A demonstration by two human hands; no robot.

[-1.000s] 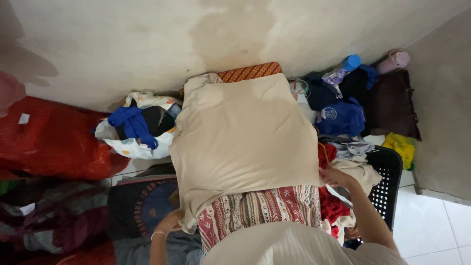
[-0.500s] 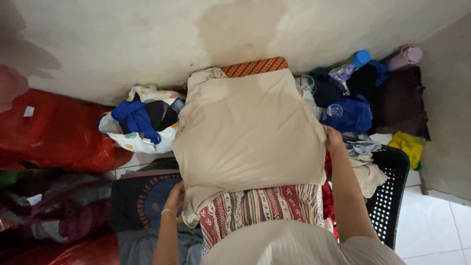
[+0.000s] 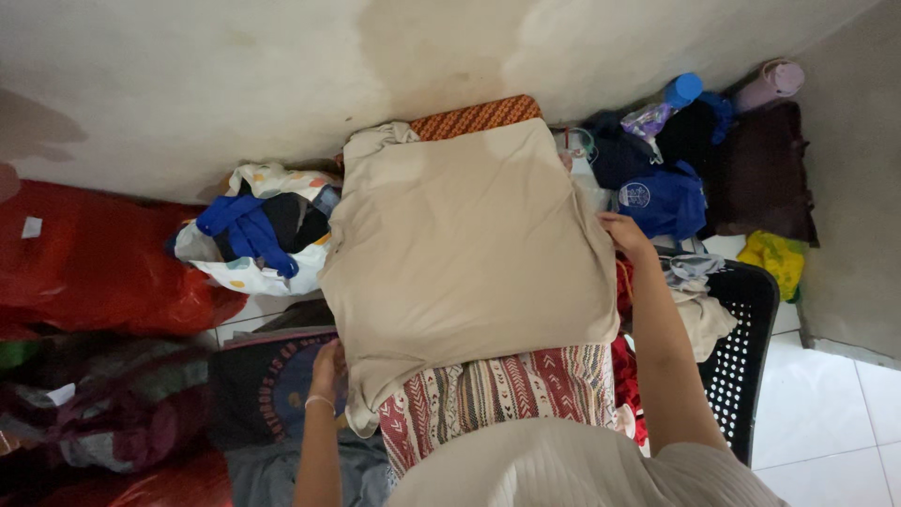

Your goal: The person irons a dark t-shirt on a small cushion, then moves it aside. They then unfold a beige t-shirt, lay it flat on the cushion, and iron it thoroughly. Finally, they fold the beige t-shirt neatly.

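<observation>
A beige garment (image 3: 469, 253) lies spread flat over a raised surface covered with a red, white and black patterned cloth (image 3: 497, 394). My right hand (image 3: 623, 235) grips the garment's right edge, about halfway up. My left hand (image 3: 328, 364) rests at the garment's lower left edge, its fingers tucked at the fabric; a thin bracelet circles that wrist. An orange patterned cloth (image 3: 477, 116) peeks out beyond the garment's far edge.
A white printed bag with blue and dark clothes (image 3: 258, 235) sits left. Red plastic bags (image 3: 84, 258) lie far left. Blue and dark clothes (image 3: 662, 183) pile at the right, above a black plastic basket (image 3: 741, 347). The stained wall (image 3: 282, 66) lies beyond.
My right hand has slid up the garment's right edge, away from me. My left hand has come up to the lower left edge. The garment lies flatter.
</observation>
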